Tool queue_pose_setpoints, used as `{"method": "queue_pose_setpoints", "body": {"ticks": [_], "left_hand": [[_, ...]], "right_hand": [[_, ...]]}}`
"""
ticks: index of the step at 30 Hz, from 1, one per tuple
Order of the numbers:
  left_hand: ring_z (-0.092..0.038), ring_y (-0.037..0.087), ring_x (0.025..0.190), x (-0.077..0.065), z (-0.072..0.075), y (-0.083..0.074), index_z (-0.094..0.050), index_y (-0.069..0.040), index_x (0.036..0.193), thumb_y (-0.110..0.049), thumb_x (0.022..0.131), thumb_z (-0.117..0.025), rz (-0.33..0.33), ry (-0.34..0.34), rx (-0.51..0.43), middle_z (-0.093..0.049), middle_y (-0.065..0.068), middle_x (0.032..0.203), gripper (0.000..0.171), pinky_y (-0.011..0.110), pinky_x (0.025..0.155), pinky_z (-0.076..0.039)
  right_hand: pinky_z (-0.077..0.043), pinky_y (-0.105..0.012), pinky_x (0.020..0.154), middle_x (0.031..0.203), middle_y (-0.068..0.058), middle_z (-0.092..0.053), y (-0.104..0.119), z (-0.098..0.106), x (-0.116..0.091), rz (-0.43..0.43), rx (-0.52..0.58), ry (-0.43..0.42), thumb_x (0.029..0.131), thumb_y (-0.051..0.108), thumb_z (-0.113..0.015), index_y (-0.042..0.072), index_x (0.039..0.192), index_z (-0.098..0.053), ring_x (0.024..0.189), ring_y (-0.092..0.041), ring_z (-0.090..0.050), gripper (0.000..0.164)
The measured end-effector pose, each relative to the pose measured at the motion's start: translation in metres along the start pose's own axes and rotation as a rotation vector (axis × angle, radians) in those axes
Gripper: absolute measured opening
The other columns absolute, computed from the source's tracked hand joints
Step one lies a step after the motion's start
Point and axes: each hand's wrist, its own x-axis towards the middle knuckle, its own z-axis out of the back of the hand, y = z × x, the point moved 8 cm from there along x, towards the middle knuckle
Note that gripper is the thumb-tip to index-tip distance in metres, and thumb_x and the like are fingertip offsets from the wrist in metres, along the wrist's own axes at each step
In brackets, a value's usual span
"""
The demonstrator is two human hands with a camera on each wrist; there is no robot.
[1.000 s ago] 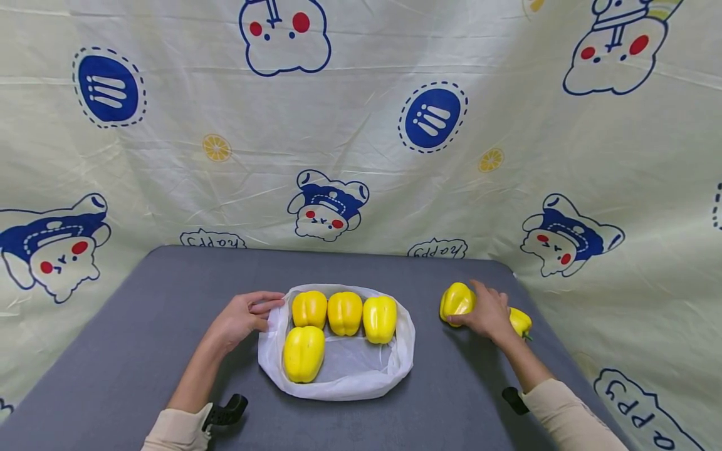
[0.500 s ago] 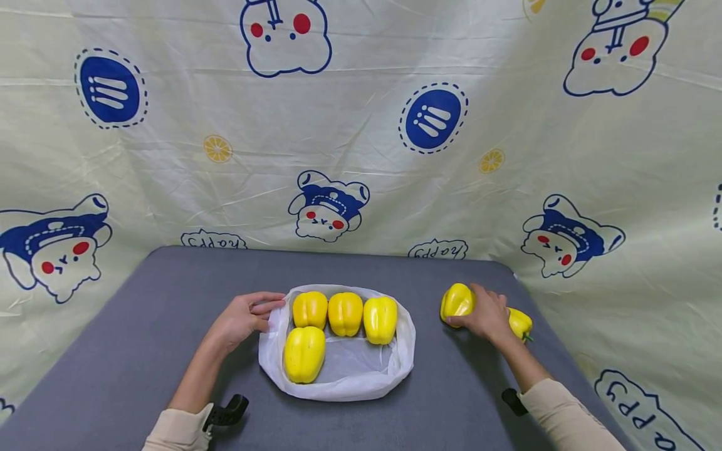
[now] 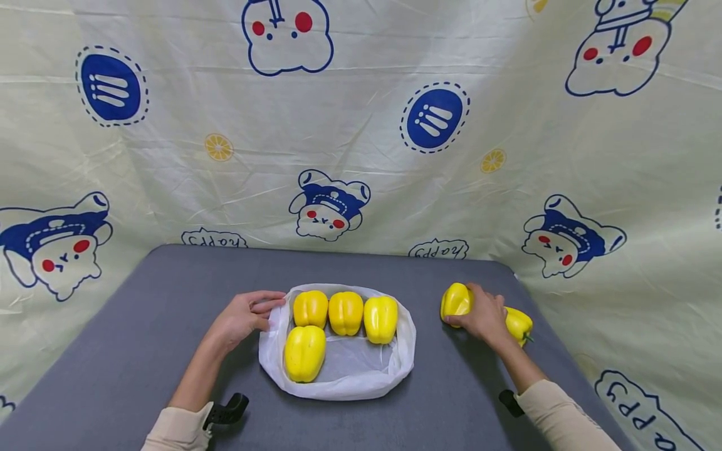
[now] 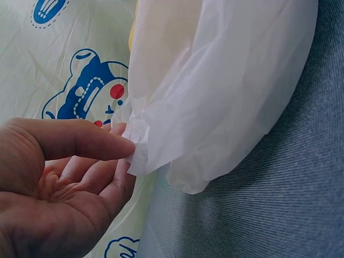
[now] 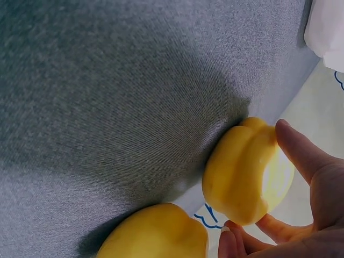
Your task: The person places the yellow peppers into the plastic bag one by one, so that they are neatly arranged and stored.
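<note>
A white plastic bag (image 3: 341,391), its mouth spread wide, sits mid-table with several yellow bell peppers (image 3: 304,354) inside. At its left rim, my left hand (image 3: 239,319) pinches the plastic edge between thumb and fingers; the left wrist view shows the thumb (image 4: 121,148) against the film, with fingertips partly behind it. To the right of the bag, my right hand (image 3: 487,316) grips another yellow bell pepper (image 5: 242,172), thumb on one side and fingers on the other. One more pepper (image 3: 517,326) lies beside that hand, partly hidden by it, its green stem showing.
The grey cloth-covered table (image 3: 186,294) extends around the bag. A patterned curtain (image 3: 361,125) hangs behind it and along both sides. Each wrist wears a black strap (image 3: 228,410).
My right hand and forearm have shifted very slightly left, so more of the pepper beside them shows. My left hand and the bag have stayed put.
</note>
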Motion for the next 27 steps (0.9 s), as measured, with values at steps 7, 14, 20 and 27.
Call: {"method": "queue_pose_setpoints", "body": {"ticks": [7, 14, 20, 27], "left_hand": [[-0.054, 0.035, 0.137, -0.001, 0.000, 0.001, -0.059, -0.003, 0.140, 0.016, 0.081, -0.061, 0.004, -0.002, -0.006, -0.062, 0.016, 0.141, 0.062, 0.032, 0.090, -0.058], [-0.053, 0.035, 0.137, -0.002, -0.001, 0.000, -0.059, -0.004, 0.141, 0.016, 0.081, -0.061, 0.008, -0.002, -0.004, -0.062, 0.016, 0.142, 0.063, 0.031, 0.088, -0.058], [-0.054, 0.035, 0.137, -0.001, -0.001, 0.000, -0.059, -0.004, 0.140, 0.016, 0.080, -0.061, 0.001, -0.004, -0.005, -0.062, 0.016, 0.141, 0.063, 0.028, 0.083, -0.057], [-0.055, 0.035, 0.136, -0.001, 0.000, 0.000, -0.059, -0.004, 0.140, 0.016, 0.081, -0.062, 0.008, -0.009, 0.000, -0.062, 0.015, 0.141, 0.063, 0.032, 0.087, -0.058]], "right_hand": [[-0.035, -0.060, 0.089, 0.134, -0.038, -0.054, 0.004, -0.001, -0.003, -0.004, 0.020, -0.002, 0.073, 0.034, -0.086, -0.005, 0.147, -0.038, 0.104, -0.048, -0.042, 0.096], [-0.035, -0.060, 0.090, 0.135, -0.038, -0.053, 0.004, -0.005, -0.002, 0.012, 0.023, -0.002, 0.074, 0.034, -0.085, -0.005, 0.147, -0.037, 0.107, -0.049, -0.042, 0.096], [-0.036, -0.059, 0.091, 0.133, -0.037, -0.054, 0.005, -0.004, -0.002, 0.032, 0.025, -0.028, 0.073, 0.033, -0.086, -0.005, 0.146, -0.039, 0.110, -0.050, -0.044, 0.095], [-0.035, -0.060, 0.096, 0.134, -0.036, -0.054, 0.015, 0.007, -0.002, 0.062, 0.059, -0.076, 0.073, 0.030, -0.086, -0.005, 0.147, -0.039, 0.115, -0.052, -0.048, 0.094]]}}
